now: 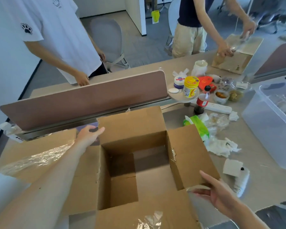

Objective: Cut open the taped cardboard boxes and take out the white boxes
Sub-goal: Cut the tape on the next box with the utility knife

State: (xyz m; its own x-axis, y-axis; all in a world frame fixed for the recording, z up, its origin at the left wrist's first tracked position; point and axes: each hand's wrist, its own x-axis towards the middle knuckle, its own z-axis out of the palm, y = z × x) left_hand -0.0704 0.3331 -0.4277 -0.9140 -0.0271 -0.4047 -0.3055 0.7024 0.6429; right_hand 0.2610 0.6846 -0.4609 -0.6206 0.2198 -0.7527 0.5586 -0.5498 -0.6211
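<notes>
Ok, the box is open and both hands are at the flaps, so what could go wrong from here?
The cola bottle stands near the far right corner of the cardboard box; pushing the right flap outward or shifting the box might topple it. Loose clear tape curls off that flap beside the right hand and could stick to it. The left hand reaches across the left flap, gripping nothing, so the box may slide.

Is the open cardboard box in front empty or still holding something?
Empty: the cardboard box has its flaps spread and only bare brown floor shows inside.
</notes>
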